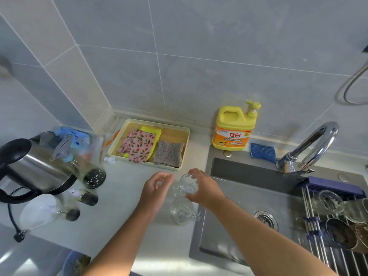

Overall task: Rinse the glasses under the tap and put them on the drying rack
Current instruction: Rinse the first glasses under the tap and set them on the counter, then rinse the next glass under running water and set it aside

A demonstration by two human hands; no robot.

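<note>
R hand (pixel 201 188) grips small clear glass mug (pixel 188 185) upright, tap (pixel 310 150) to its right; L hand (pixel 157 186) loose, empty.

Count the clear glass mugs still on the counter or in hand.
2: one glass mug gripped by the right hand, one glass mug standing on the counter just below it.

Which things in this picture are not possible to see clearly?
Head view only:
- Drying rack: cut off by the right edge.
- Glass in the right hand: partly covered by fingers.
- Tap: no water stream can be made out.
- Items beside the kettle: blurred.
- Left hand: contact with the glass unclear.
</note>
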